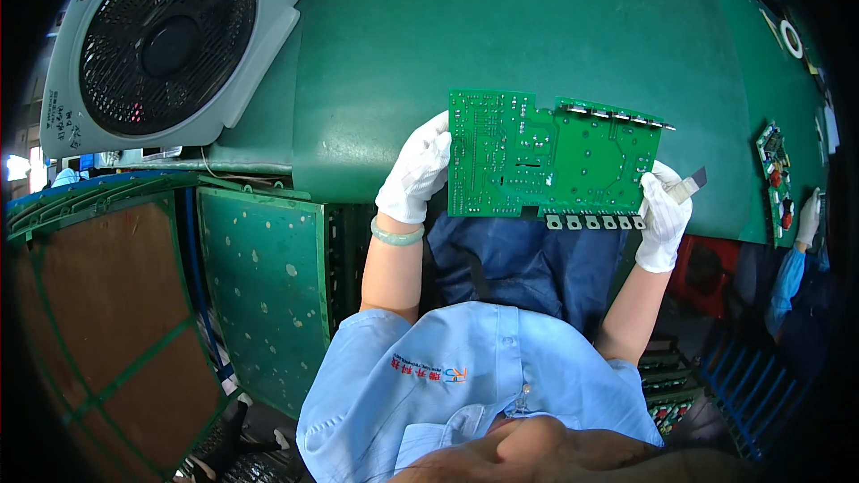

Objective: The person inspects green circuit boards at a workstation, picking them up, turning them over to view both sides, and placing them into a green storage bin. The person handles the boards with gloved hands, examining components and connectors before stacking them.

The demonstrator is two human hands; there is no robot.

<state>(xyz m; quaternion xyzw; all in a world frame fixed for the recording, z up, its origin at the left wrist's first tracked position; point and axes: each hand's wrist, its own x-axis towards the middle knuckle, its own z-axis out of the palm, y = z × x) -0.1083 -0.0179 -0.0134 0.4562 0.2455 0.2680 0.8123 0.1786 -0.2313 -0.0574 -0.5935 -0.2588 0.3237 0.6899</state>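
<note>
A large green circuit board (582,156) is held up in front of me, its solder side facing up. My left hand (418,170), in a white glove, grips the board's left edge. Gloved in white too, my right hand (664,219) is closed on the lower right corner. A small flat tool (685,188), pale with a dark grey tip, also sticks out of that right hand; its exact kind is unclear. Metal tabs (593,223) line the board's near edge, and more metal parts (617,115) run along the far right edge.
A grey box fan (170,45) stands at the left on the green worktop (501,18). Another circuit board (775,179) lies at the right, near a co-worker's gloved hand (809,219). A white ring-shaped roll (791,38) is farther back. Below right sits a blue crate (747,385).
</note>
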